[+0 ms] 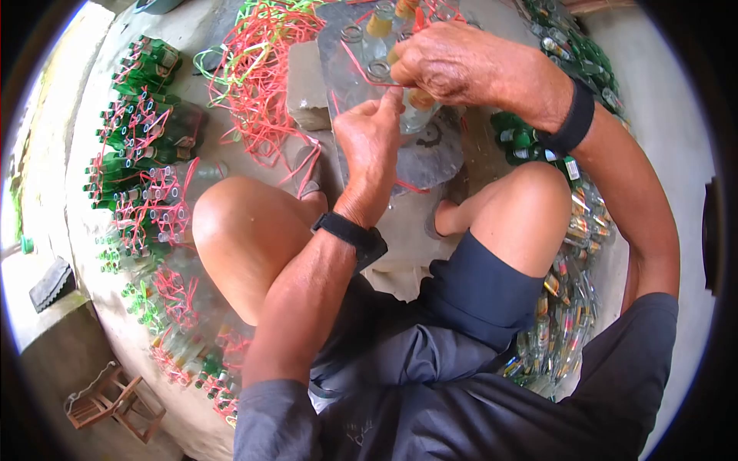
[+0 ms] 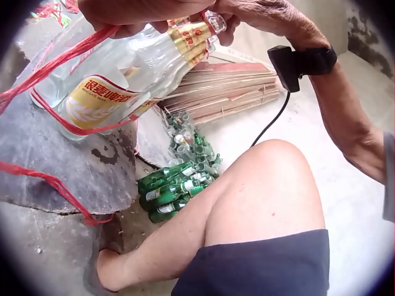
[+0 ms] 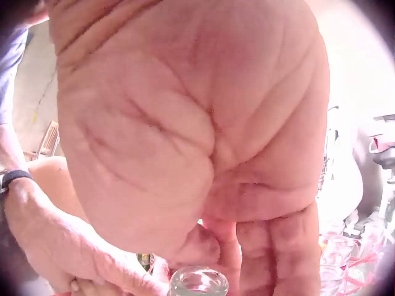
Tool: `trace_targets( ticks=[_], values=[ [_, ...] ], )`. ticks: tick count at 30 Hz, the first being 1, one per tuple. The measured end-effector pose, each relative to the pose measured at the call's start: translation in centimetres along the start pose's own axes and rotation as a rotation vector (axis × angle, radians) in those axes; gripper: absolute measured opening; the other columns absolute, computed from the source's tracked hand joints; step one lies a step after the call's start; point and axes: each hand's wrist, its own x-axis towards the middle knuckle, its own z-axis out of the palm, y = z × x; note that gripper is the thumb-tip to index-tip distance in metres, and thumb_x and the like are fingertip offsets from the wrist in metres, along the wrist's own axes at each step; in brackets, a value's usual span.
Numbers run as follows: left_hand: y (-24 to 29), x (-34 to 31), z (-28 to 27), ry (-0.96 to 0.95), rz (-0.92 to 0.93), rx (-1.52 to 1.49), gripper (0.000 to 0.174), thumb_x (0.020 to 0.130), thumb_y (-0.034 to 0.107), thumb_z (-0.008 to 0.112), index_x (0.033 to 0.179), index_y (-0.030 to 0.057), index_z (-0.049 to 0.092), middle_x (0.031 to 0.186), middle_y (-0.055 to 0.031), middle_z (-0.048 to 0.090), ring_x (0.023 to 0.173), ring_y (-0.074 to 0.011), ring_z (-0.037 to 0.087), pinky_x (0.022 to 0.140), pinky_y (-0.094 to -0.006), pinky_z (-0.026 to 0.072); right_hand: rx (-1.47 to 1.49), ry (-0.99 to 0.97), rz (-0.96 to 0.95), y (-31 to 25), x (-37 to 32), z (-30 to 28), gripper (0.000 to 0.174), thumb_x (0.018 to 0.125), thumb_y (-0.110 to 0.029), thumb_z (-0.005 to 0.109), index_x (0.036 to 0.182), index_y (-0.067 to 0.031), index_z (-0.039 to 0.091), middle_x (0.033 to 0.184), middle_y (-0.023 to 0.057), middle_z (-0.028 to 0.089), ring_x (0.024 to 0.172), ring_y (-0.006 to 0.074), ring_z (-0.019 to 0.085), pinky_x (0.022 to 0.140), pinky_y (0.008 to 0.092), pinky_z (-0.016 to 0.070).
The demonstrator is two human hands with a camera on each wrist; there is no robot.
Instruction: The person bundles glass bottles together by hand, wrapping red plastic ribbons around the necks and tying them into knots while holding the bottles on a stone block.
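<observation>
Pinching glossy red strap: left grip; right grip unclear; bottles clear, gold-labelled.

Dark, scuffed surface, edge rounded, above pale concrete floor. Right of surface: pale wall, dark blotches. Left of surface, well apart: small slatted wooden chair; bright daylight farther left.
</observation>
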Motion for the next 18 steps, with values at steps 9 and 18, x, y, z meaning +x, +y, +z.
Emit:
trace_targets(
  ticks=[9, 18],
  values=[
    [-0.7, 0.1, 0.1, -0.012, 0.033, -0.003, 0.040, 0.097, 0.037, 0.078, 0.086, -0.0017, 0.078, 0.068, 0.0040, 0.059, 0.059, -0.0050, 0.046, 0.053, -0.0266, 0.0341, -0.188, 0.025, -0.063, -1.9, 0.4, -1.9, 0.010, 0.079, -0.002, 0.070, 0.085, -0.0037, 0.062, 0.095, 0.0128, 0.066, 0.093, 0.0409, 0.070, 0.077, 0.0513, 0.0535],
    [-0.8, -0.2, 1.0, 0.008, 0.136, -0.034, 0.048, 0.099, 0.032, 0.073, 0.070, -0.0059, 0.068, 0.058, 0.0023, 0.051, 0.057, -0.0074, 0.044, 0.049, -0.0356, 0.0360, -0.295, 0.023, -0.083, -1.1, 0.7, -2.5, 0.008, 0.079, 0.002, 0.068, 0.086, -0.0020, 0.064, 0.095, 0.0146, 0.067, 0.093, 0.0411, 0.070, 0.080, 0.0507, 0.0547]
  ],
)
